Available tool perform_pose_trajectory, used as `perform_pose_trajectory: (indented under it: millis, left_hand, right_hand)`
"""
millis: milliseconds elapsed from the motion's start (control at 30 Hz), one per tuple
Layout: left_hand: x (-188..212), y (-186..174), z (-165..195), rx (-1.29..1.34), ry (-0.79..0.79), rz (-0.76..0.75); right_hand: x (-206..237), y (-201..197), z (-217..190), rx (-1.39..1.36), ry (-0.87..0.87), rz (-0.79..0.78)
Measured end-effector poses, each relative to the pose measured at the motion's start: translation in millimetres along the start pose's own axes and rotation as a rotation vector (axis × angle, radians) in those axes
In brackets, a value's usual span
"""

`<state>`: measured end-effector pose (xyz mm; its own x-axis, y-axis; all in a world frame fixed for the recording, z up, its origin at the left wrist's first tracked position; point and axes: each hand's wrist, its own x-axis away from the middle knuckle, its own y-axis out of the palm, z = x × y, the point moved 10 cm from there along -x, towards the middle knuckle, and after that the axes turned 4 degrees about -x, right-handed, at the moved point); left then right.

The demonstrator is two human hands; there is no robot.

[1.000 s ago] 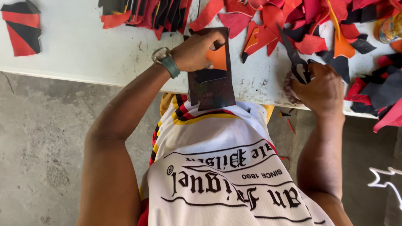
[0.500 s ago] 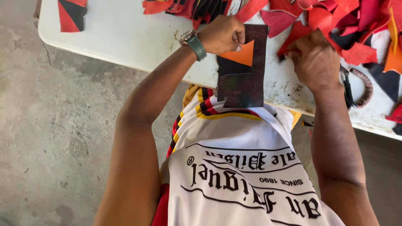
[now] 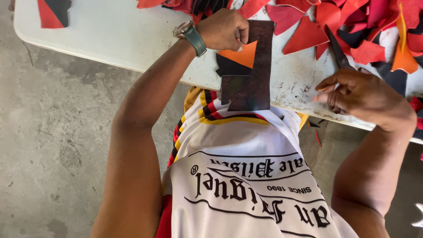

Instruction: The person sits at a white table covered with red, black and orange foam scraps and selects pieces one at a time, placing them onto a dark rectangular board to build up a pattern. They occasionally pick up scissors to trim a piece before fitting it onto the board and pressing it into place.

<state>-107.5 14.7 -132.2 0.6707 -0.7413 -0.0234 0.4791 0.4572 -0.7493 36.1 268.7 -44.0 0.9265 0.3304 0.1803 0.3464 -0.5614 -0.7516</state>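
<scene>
Holding a dark brown rectangular sheet (image 3: 253, 66) flat at the near edge of the white table (image 3: 110, 39), the left hand (image 3: 222, 30) is curled into a near fist, fingers closed on the sheet's top corner and on an orange triangle piece (image 3: 241, 55) lying on the sheet. The sheet's lower end hangs over the table edge, above the white printed shirt (image 3: 246, 176); a smaller dark square patch (image 3: 235, 88) sits on its lower left. A watch with a green strap (image 3: 191, 36) is on the left wrist.

The right hand (image 3: 352, 92) is right of the sheet, at the table edge, fingers loosely bent and pinched together. Black scissors (image 3: 337, 50) point up from under it; whether the hand actually grips the handles is hidden, cannot tell.

Handling guess: the sheet looks like thin leather or similar, light, flexible but with some stiffness since the overhanging part stays flat. Slightly glossy, could slide on the table. Best held at a top corner or along a long edge, pinched with thumb on top. The orange triangle is small and light, easily shifted.

Red, orange and black scraps (image 3: 343, 22) pile at the far side of the table beyond the sheet, cut off by the frame top. A red and black piece (image 3: 53, 11) lies far left of the sheet, partly cropped. Scissor handles are hidden. Gray concrete floor (image 3: 53, 154) below.
</scene>
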Motion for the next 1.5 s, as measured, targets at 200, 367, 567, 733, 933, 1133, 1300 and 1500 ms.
perform_pose_trajectory:
  millis: [200, 367, 567, 733, 933, 1133, 1300, 1500]
  left_hand:
    - [8, -17, 41, -0.605, 0.042, 0.298]
    - [-1, -24, 17, -0.467, -0.242, 0.051]
    - [-22, -9, 23, -0.644, -0.291, -0.19]
    - [-24, -6, 26, -0.659, -0.255, -0.155]
    - [-11, -3, 16, -0.615, -0.254, -0.111]
    - [-1, -7, 11, -0.503, -0.308, -0.105]
    - [1, -10, 16, -0.415, -0.245, -0.082]
    - [-1, -9, 18, -0.393, -0.234, -0.067]
  right_hand:
    - [-11, -24, -20, 0.204, -0.103, 0.334]
    - [-72, 15, -59, 0.533, -0.576, 0.317]
    - [-113, 21, -41, 0.717, -0.342, 0.127]
    - [-100, -22, -49, 0.553, -0.292, 0.331]
    - [-115, 26, 7, -0.363, 0.065, 0.009]
    - [-152, 83, 8, -0.642, 0.053, -0.107]
    - [-154, 79, 1, -0.21, 0.094, -0.098]
    - [-145, 69, -7, -0.177, 0.106, -0.034]
